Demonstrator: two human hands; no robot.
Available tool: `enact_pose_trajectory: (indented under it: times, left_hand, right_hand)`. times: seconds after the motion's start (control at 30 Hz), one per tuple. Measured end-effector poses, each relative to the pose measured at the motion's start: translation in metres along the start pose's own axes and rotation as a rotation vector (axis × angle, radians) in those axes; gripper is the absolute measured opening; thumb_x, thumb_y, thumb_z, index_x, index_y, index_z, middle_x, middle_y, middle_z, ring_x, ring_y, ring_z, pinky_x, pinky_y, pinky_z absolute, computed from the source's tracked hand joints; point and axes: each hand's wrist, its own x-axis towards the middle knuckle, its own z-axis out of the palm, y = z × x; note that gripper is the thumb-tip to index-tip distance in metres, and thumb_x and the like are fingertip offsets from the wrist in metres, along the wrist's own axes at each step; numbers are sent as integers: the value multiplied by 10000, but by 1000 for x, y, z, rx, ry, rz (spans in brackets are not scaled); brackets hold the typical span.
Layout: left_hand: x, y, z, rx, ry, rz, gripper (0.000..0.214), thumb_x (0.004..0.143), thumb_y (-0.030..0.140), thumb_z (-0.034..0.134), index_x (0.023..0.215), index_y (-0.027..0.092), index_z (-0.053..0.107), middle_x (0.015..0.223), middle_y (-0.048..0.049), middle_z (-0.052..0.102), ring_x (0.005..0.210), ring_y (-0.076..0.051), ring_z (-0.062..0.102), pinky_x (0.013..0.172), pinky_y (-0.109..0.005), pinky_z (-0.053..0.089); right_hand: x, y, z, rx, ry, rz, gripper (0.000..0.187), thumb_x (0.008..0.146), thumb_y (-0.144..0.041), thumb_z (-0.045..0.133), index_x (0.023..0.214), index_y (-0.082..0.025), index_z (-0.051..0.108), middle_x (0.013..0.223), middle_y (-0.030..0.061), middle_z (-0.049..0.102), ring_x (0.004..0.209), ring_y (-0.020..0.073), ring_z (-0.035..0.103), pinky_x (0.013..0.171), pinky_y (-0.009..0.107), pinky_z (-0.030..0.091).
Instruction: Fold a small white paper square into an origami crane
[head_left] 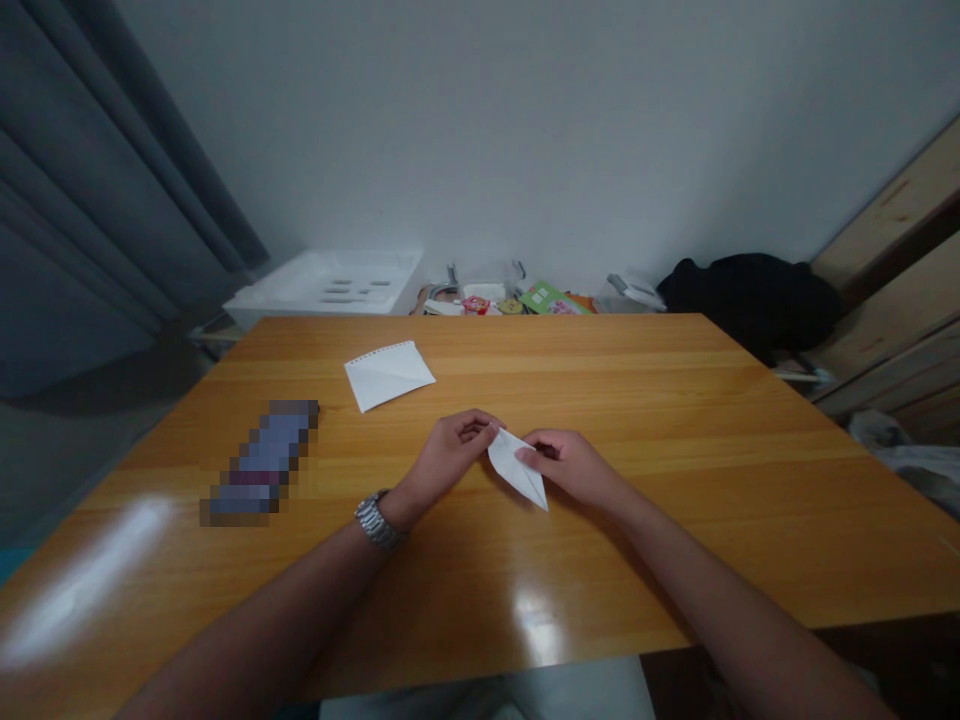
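Note:
Between my hands is a small folded piece of white paper (pixel 516 472), its pointed end directed down toward me. My left hand (pixel 459 446) pinches the paper's upper left corner between thumb and fingers. On the opposite edge, my right hand (pixel 564 462) grips it, with the thumb lying on top and the fingers partly hidden behind. Creases show on the lower part of the paper. A silver metal watch (pixel 379 520) is around my left wrist.
A loose white sheet with a perforated edge (pixel 390 376) lies on the wooden table (pixel 645 400). Left of it is a blurred-out phone-like object (pixel 264 462). Past the far edge are a white plastic tray (pixel 360 285), small packets, a green booklet (pixel 553 298) and a black cloth heap (pixel 750 295).

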Motion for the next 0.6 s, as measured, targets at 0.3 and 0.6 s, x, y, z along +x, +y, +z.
enact_pose_trajectory:
  times: [0.3,0.6]
  left_hand:
    - [-1,-1,1,21,-69,13,283,865,423,685,945,153,701,904,-75,737,825,-183,682,740,-289,550]
    - [1,-4,-1,-5,-54,-4,253,857,398,704,910,151,722,886,-67,743,807,-171,676,734,-280,536]
  right_hand:
    - [0,1,0,-27,4,-7,279,921,-415,598,909,-172,734,862,58,728,773,202,628,689,290,461]
    - [-1,-6,-4,-30,-20,-41,244,924,-381,595,927,-175,725,889,56,721,795,198,625,715,292,457]
